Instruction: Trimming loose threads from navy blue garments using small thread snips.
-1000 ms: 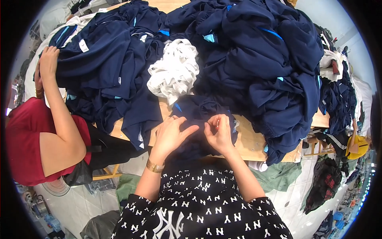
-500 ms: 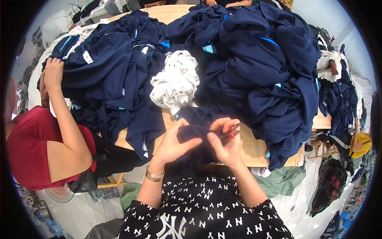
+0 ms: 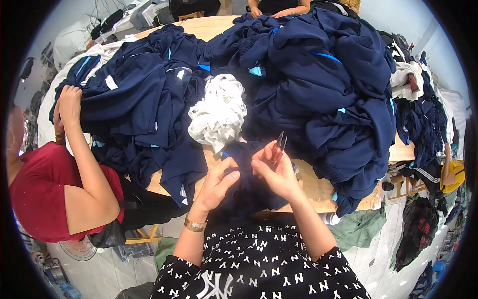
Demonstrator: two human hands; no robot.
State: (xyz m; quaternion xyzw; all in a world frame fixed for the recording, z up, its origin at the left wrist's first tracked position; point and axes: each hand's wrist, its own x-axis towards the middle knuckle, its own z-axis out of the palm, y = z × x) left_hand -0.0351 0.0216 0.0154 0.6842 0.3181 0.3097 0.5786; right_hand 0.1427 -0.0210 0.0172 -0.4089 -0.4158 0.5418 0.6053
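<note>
The person wears a black shirt with white marks all over (image 3: 259, 249). At the near edge of the pale, smooth wooden tabletop (image 3: 318, 187) lies a soft, wrinkly, dark blue cloth piece (image 3: 249, 192), partly hanging over. The left hand (image 3: 213, 188) is curled at this cloth, thumb near finger; I can't tell if it pinches any. The right hand (image 3: 281, 177) grasps small, shiny metal snips with red handles (image 3: 276, 154), and their two pointy blades stick up, apart. Just behind sits a white, loopy, tangled heap of flat bands (image 3: 219, 112). On the tabletop's right side is a big, puffy, dark blue cloth pile (image 3: 328, 89); on its left side is a flatter, folded dark blue pile (image 3: 134, 94), touched by a co-worker in a dark red top (image 3: 42, 192). At the far edge are another person's hands (image 3: 286, 13).
</note>
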